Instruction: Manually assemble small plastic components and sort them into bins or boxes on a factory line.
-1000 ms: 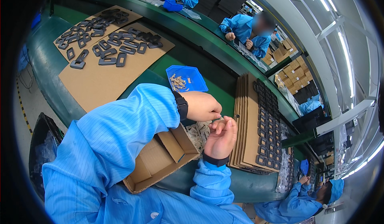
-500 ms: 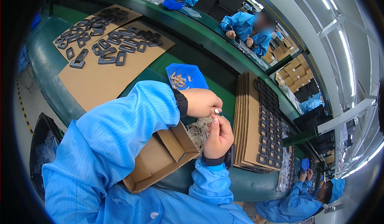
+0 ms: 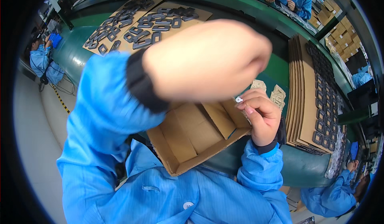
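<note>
My right hand (image 3: 263, 116) is closed in a pinch on a small white round piece (image 3: 239, 100), whose kind I cannot make out. Raised high and smeared by motion, my left hand (image 3: 212, 60) covers much of the middle of the view. Its fingers are hidden, so whether it holds anything does not show. Below the hands stands an open cardboard box (image 3: 180, 142) with a folded flap inside. Beige flat pieces (image 3: 277, 96) lie on the bench just beyond my right hand.
Many dark rectangular frames (image 3: 162, 22) lie on cardboard sheets at the far left. To the right, a stack of cardboard sheets (image 3: 295, 92) stands beside rows of dark frames (image 3: 323, 100). Co-workers in blue sit across the bench (image 3: 300, 2) and at both sides.
My left hand has come away from the right and risen toward the camera. The small white piece stays in my right hand. The view has shifted; the blue tray is now hidden.
</note>
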Available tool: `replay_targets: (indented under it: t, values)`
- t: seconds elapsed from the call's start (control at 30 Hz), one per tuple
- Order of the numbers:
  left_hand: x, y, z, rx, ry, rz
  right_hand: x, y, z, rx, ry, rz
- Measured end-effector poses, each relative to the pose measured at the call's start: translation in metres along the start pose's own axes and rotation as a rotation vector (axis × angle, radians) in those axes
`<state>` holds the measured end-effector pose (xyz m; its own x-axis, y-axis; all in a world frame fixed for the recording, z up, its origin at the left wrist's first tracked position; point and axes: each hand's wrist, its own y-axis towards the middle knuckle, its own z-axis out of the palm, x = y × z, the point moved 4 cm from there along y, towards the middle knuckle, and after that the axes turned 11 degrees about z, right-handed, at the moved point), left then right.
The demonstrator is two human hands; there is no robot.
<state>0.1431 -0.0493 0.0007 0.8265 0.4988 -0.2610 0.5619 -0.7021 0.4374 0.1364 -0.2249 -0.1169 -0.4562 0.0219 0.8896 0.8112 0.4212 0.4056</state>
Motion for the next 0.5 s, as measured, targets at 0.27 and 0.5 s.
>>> replay_targets:
  t: [0.27,0.5]
  values:
    - [-0.044,-0.105,0.026,0.175,0.119,-0.047,0.033,-0.006,0.032,0.331,-0.538,-0.077]
    - [-0.043,-0.124,0.028,0.182,0.188,-0.06,0.037,-0.006,0.036,0.292,-0.656,-0.11]
